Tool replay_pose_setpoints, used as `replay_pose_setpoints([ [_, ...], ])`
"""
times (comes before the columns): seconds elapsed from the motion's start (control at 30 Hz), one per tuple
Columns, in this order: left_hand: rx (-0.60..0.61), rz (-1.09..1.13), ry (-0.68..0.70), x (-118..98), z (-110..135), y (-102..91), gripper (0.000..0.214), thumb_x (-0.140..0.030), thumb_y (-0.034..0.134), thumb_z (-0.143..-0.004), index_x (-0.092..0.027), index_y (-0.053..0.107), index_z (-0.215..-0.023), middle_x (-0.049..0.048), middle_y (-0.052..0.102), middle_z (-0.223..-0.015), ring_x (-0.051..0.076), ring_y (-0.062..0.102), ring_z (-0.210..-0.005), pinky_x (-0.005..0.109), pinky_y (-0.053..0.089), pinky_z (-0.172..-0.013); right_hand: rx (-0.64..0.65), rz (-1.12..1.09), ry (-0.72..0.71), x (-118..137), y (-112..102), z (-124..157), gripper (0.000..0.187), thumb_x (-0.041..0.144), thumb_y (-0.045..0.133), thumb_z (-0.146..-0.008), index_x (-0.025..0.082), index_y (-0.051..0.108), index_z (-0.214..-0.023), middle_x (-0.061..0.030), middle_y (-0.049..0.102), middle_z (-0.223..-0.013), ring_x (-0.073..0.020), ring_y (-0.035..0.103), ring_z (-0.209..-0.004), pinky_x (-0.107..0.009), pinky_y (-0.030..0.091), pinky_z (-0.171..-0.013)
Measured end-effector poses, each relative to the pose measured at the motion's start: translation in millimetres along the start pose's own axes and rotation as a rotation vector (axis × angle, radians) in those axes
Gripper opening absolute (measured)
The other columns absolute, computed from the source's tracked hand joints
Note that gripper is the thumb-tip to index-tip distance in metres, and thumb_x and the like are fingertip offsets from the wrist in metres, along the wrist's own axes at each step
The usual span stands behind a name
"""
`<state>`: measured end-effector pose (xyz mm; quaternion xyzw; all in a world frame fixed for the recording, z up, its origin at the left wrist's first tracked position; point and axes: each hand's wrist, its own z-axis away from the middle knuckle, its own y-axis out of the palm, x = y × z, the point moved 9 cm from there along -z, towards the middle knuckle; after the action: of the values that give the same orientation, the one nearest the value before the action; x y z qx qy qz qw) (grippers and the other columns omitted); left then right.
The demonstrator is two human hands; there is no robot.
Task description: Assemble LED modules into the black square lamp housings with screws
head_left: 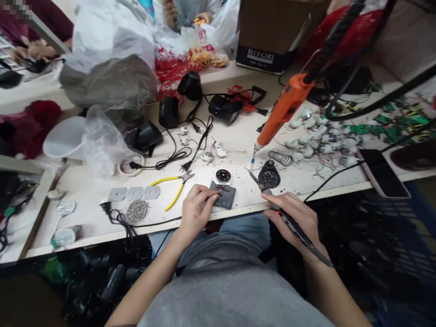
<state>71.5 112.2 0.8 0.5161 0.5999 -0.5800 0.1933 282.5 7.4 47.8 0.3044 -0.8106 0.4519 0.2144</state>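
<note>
My left hand [195,211] rests on a grey square metal plate [223,195], its fingertips pinching something small with a thin red wire at the plate's middle. My right hand [289,218] grips a black soldering iron [299,231], whose metal tip points up and left near a black teardrop-shaped part [269,177]. A small round black-and-white disc [223,175] lies just beyond the plate. Yellow-handled pliers [175,190] lie to the left of my left hand.
An orange electric screwdriver [284,109] hangs on a cord above the white workbench [85,200]. Several small motors [316,141], green circuit boards [384,125], black plastic housings [190,86] and loose cords surround the work. A co-worker's hand [34,52] shows at the upper left. A phone [383,172] lies at the right.
</note>
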Motion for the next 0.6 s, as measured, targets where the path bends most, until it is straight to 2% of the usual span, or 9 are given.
replay_pose_setpoints([
  [0.13,0.001,-0.015,-0.015,2.9,-0.1,3.1,0.018,-0.033,0.063,-0.094,-0.023,0.078,-0.093,0.0038,0.069,-0.084,0.016,0.065,-0.080,0.028,0.053,-0.072,-0.277,0.098,0.339,-41.6,-45.4,40.7,0.019,0.025,0.068,-0.090,0.026,0.076,-0.107,-0.0040,0.078,-0.090,-0.0186,0.072,-0.067,-0.034,0.059,-0.065],
  [0.23,-0.023,-0.039,-0.010,2.4,-2.3,0.2,0.017,-0.032,0.063,-0.093,-0.024,0.077,-0.092,0.0034,0.070,-0.083,0.016,0.065,-0.080,0.029,0.053,-0.073,-0.357,0.124,0.496,-66.9,-55.4,57.4,0.019,0.034,0.068,-0.090,0.023,0.078,-0.103,-0.0039,0.079,-0.084,-0.0183,0.072,-0.060,-0.032,0.060,-0.059],
  [0.4,-0.068,-0.082,0.008,-2.4,-4.5,-8.9,0.014,-0.029,0.064,-0.093,-0.023,0.076,-0.092,0.0026,0.070,-0.082,0.016,0.063,-0.077,0.028,0.051,-0.071,-0.318,0.086,0.489,-79.5,-48.7,54.9,0.020,0.033,0.068,-0.090,0.023,0.078,-0.104,-0.0046,0.080,-0.090,-0.0172,0.074,-0.061,-0.032,0.063,-0.063],
  [0.6,-0.038,-0.118,0.080,-9.5,-0.2,-6.1,0.013,-0.026,0.063,-0.094,-0.023,0.077,-0.094,0.0030,0.072,-0.083,0.017,0.065,-0.081,0.030,0.051,-0.075,-0.322,0.063,0.479,-85.5,-44.6,52.8,0.020,0.032,0.069,-0.090,0.023,0.078,-0.105,-0.0040,0.080,-0.085,-0.0173,0.074,-0.062,-0.032,0.063,-0.067],
])
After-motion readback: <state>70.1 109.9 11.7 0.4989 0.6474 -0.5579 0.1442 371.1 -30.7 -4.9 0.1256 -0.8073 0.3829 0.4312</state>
